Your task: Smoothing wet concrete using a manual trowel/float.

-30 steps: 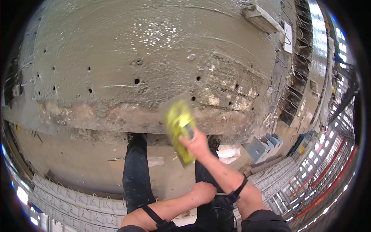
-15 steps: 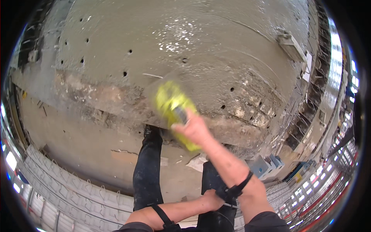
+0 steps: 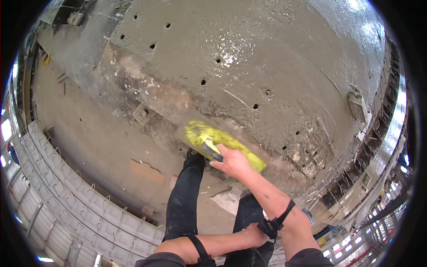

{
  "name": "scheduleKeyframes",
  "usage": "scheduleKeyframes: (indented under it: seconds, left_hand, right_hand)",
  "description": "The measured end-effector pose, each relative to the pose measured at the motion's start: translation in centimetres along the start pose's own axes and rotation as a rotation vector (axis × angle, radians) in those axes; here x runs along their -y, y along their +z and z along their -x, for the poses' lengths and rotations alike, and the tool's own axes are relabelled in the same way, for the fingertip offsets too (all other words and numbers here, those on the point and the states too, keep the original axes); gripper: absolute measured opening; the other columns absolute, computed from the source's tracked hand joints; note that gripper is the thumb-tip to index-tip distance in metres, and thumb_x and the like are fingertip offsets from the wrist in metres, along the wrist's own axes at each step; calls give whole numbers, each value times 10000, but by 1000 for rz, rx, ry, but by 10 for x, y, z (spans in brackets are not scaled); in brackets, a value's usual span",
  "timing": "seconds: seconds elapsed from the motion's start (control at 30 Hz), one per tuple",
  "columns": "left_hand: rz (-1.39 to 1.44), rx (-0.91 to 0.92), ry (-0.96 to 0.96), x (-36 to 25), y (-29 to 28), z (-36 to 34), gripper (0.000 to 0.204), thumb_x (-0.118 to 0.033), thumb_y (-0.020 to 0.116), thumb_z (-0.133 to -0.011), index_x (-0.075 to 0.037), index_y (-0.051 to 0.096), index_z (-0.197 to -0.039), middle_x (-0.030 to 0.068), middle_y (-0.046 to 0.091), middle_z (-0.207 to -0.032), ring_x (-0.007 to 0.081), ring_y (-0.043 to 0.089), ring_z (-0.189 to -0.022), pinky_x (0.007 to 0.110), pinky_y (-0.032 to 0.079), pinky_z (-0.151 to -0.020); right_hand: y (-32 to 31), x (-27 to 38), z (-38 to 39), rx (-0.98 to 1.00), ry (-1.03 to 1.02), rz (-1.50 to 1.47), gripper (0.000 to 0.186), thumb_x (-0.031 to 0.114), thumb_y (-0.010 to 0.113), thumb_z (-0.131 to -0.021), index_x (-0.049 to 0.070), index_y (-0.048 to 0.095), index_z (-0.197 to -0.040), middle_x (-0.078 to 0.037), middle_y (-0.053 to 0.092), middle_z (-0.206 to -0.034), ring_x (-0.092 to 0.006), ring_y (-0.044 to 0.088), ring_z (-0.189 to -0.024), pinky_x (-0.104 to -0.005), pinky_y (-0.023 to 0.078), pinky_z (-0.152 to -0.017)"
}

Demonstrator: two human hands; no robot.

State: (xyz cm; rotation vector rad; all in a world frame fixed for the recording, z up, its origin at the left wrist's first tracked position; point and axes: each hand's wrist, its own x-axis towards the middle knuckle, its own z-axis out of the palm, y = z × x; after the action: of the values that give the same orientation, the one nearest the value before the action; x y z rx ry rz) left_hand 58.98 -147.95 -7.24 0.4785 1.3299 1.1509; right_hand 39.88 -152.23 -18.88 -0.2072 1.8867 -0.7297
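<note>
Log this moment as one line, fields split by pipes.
right grip: holding yellow float | left grip: beside right forearm strap | float: near wet-looking grey-brown surface, contact unclear | surface: dark holes

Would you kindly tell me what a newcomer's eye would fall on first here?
Probably the bright yellow float, its handle in the right hand near the picture's centre. Next, the wet-looking grey surface across the top, with a glittering patch of light and scattered small dark holes.
</note>
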Motion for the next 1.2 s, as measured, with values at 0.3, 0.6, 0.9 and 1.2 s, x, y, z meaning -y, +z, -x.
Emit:
scheduleKeyframes:
  seconds: [0.3, 0.6, 0.9, 1.2]
  left_hand:
    - [101, -115, 89, -8, -29, 24, 178, -102, 521, -770, -120, 651, -890, 93, 669, -925, 272, 647, -875, 373, 522, -756]
    - [-70, -211, 117, 11, 29, -7, 246, -141, 523, -797, -79, 646, -1001, 131, 666, -948, 312, 647, -884, 412, 522, -763]
    - [-236, 384, 5, -29, -61, 8, 225, -89, 502, -789, -25, 673, -920, 192, 668, -878, 347, 660, -837, 435, 537, -715]
    - [-240, 375, -110, -22, -65, -4, 215, -87, 495, -801, -41, 683, -895, 172, 669, -930, 335, 647, -914, 430, 522, -767]
  right_hand:
    - [8, 3, -8, -296, 95, -241, 469, 362, 672, -729, 59, 563, -1069, -205, 635, -838, -382, 613, -826, -436, 482, -741]
    - [-11, -28, -10, -367, 74, -195, 324, 316, 634, -758, 84, 541, -964, -207, 632, -826, -359, 630, -794, -434, 496, -711]
    - [-130, -111, 25, -1006, 489, -979, 391, 127, 602, -831, 65, 518, -1208, -105, 644, -897, -156, 641, -734, -285, 570, -624]
    - [-128, -88, 74, -631, 428, -50, 434, 337, 658, -770, 19, 521, -1031, -238, 613, -798, -399, 604, -768, -447, 473, -706]
